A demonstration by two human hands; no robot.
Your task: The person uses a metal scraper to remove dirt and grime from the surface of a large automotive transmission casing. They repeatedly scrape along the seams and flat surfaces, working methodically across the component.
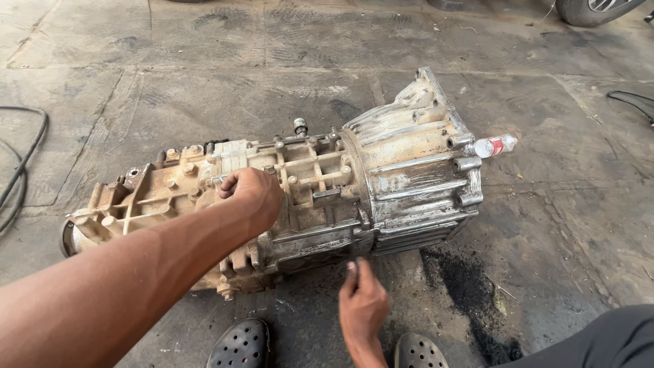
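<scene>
On the concrete floor (204, 82) in the head view lies a dirty metal gearbox (286, 197) on its side, bell housing to the right; your left hand (252, 194) rests on top of its mid section, fingers curled closed into a fist, what they grip can't be told; your right hand (361, 300) is just below the casing's lower edge, fingers (353, 271) pinched together on sth small and dark; plastic bottle (494, 145) lies by the bell housing; black perforated clogs (242, 346) at bottom; hose (24, 163) far left.

Bare forearms, black perforated clogs (240, 344), dark grey trousers (599, 341).
</scene>
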